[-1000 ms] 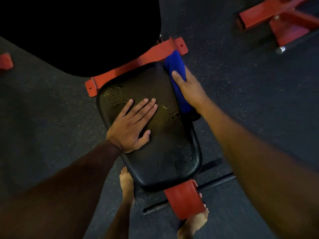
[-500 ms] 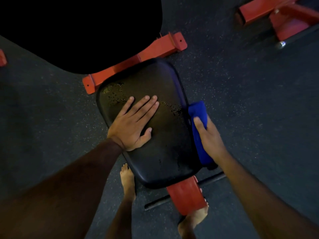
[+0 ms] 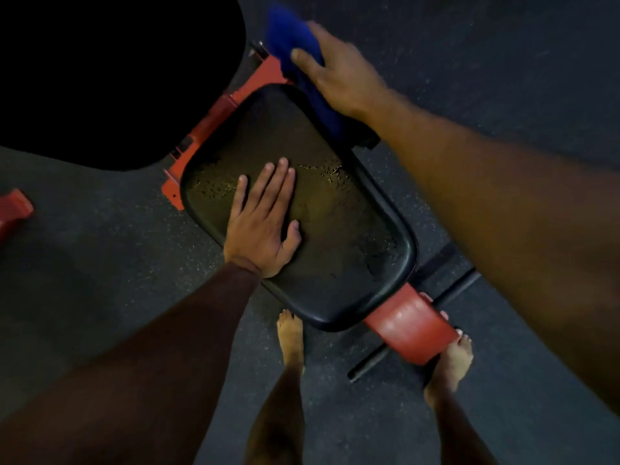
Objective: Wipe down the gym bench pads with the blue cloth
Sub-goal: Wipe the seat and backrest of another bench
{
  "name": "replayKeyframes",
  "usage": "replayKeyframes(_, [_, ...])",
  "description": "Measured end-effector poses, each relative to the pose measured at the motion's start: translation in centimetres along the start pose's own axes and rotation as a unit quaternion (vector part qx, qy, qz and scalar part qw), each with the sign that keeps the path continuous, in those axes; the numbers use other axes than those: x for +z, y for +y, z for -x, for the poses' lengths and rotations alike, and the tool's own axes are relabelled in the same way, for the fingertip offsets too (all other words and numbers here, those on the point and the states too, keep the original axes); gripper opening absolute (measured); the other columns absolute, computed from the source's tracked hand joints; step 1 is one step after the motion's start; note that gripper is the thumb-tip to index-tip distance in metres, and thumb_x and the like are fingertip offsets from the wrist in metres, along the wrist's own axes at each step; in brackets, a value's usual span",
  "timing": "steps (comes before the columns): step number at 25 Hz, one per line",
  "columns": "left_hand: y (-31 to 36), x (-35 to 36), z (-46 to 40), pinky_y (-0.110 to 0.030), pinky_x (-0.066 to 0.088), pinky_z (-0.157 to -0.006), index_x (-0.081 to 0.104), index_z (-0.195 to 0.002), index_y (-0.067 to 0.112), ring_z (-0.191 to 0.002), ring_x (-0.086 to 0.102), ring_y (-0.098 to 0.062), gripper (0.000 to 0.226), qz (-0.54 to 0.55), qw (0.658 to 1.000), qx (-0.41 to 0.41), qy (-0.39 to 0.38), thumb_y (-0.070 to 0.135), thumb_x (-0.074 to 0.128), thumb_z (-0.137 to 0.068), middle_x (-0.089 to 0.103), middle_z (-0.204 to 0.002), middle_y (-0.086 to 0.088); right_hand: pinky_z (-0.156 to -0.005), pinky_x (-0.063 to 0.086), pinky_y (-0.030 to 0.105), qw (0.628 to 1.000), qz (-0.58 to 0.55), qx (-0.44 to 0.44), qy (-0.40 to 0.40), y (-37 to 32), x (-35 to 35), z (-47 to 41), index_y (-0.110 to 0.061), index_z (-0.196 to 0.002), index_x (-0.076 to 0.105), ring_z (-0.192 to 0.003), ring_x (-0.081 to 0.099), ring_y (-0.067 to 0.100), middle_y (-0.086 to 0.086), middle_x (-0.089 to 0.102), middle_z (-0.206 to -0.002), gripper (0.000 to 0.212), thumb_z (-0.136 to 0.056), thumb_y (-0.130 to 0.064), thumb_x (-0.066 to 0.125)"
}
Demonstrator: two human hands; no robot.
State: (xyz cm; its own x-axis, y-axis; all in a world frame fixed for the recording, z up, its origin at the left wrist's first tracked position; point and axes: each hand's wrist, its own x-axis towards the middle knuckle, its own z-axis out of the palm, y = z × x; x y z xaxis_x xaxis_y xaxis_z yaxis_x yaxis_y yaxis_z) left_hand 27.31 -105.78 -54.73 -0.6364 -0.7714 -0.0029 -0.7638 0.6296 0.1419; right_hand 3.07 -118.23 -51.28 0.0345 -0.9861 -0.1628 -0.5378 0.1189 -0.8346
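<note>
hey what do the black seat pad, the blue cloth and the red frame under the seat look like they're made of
Black seat pad: probably vinyl or leatherette over padding, smooth with a dull sheen, droplets beading on it. Blue cloth: soft, matte fabric, possibly microfibre; it bunches under the right hand. Red frame: likely painted metal, glossy with flat, hard edges.

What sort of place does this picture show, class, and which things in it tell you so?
Most likely a gym. A black padded bench seat sits on a red-painted steel frame, the dark speckled rubber floor is typical of weight rooms, and another red metal frame piece lies at the left edge.
</note>
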Motion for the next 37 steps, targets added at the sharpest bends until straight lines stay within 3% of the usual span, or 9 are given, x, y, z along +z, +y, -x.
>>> replayKeyframes(7, [0.2,-0.4,0.1,-0.053,0.010,-0.127,0.025,-0.161,0.010,-0.157,0.015,-0.022,0.076,0.001,1.000,-0.018,-0.017,0.041,0.038,-0.093,0.020,-0.170,-0.007,-0.084,0.040,0.006,0.966,-0.082,0.111,0.220,-4.4,-1.8,14.1,-0.033,-0.129,0.050,-0.093,0.054,-0.020,-0.028,0.058,-0.102,0.025,-0.104,-0.033,0.045])
replayKeyframes(9, [0.3,-0.7,0.1,-0.052,0.006,-0.127,0.021,-0.163,0.011,-0.158,0.011,-0.022,0.076,-0.002,0.999,-0.012,-0.041,0.041,0.035,-0.094,0.015,-0.171,-0.006,-0.092,0.040,0.012,0.935,-0.094,0.160,0.302,-5.1,0.2,19.2,-0.028,-0.128,0.054,-0.101,0.055,-0.013,-0.026,0.060,-0.109,0.027,-0.103,-0.034,0.047])
replayKeyframes(12, [0.4,-1.5,0.1,-0.054,0.000,-0.127,0.012,-0.163,0.010,-0.159,0.003,-0.026,0.074,-0.012,0.997,0.009,-0.078,0.041,0.029,-0.098,0.006,-0.172,-0.009,-0.101,0.041,0.022,0.911,-0.108,0.213,0.336,-6.2,4.7,26.0,-0.019,-0.132,0.054,-0.115,0.056,0.003,-0.012,0.060,-0.122,0.032,-0.104,-0.032,0.047])
replayKeyframes(15, [-1.1,-2.4,-0.7,-0.059,-0.001,-0.125,0.010,-0.163,0.007,-0.158,0.001,-0.033,0.072,-0.066,0.983,0.132,-0.114,0.044,0.022,-0.103,0.003,-0.171,-0.014,-0.104,0.042,0.033,0.886,-0.114,0.258,0.367,-6.9,9.2,30.6,-0.015,-0.133,0.053,-0.119,0.057,0.014,-0.004,0.061,-0.126,0.034,-0.105,-0.033,0.046])
replayKeyframes(20, [-3.9,-5.3,-6.4,-0.055,-0.008,-0.125,-0.006,-0.162,0.006,-0.157,-0.015,-0.031,0.079,-0.157,0.872,0.407,-0.221,0.056,0.018,-0.105,-0.015,-0.170,-0.015,-0.102,0.042,0.034,0.737,-0.181,0.331,0.561,-9.5,15.7,33.6,-0.014,-0.132,0.053,-0.110,0.055,0.008,-0.003,0.061,-0.119,0.032,-0.105,-0.029,0.044])
replayKeyframes(23, [-4.2,-6.0,-10.4,-0.049,0.003,-0.127,0.008,-0.164,0.010,-0.159,0.001,-0.028,0.072,-0.172,0.714,0.653,-0.186,0.052,0.027,-0.108,0.003,-0.172,-0.012,-0.099,0.039,0.023,0.616,-0.232,0.377,0.652,-11.6,20.9,32.9,-0.018,-0.139,0.049,-0.113,0.052,0.003,-0.006,0.058,-0.125,0.037,-0.105,-0.032,0.042])
replayKeyframes(25, [-3.7,-4.9,-11.9,-0.049,0.007,-0.128,0.013,-0.164,0.013,-0.159,0.005,-0.027,0.067,-0.160,0.625,0.747,-0.164,0.046,0.027,-0.107,0.009,-0.172,-0.010,-0.100,0.037,0.017,0.559,-0.227,0.391,0.695,-12.4,24.6,31.0,-0.024,-0.139,0.047,-0.116,0.050,0.000,-0.009,0.055,-0.128,0.035,-0.105,-0.032,0.041])
replayKeyframes(31, [-5.4,-2.9,-14.1,-0.050,0.006,-0.128,0.013,-0.164,0.012,-0.159,0.007,-0.025,0.067,-0.115,0.584,0.793,-0.132,0.049,0.022,-0.109,0.010,-0.172,-0.008,-0.109,0.035,0.023,0.369,-0.225,0.388,0.814,-10.6,28.2,21.9,-0.048,-0.124,0.039,-0.122,0.048,-0.002,-0.017,0.050,-0.129,0.024,-0.104,-0.035,0.040])
replayKeyframes(37, [-5.7,-2.2,-14.1,-0.049,0.008,-0.128,0.014,-0.164,0.017,-0.159,0.006,-0.020,0.068,-0.081,0.595,0.791,-0.114,0.047,0.031,-0.106,0.008,-0.172,-0.003,-0.110,0.037,0.034,0.316,-0.217,0.391,0.837,-8.1,28.9,18.8,-0.018,-0.147,0.040,-0.129,0.049,0.014,-0.002,0.052,-0.139,0.048,-0.103,-0.038,0.038])
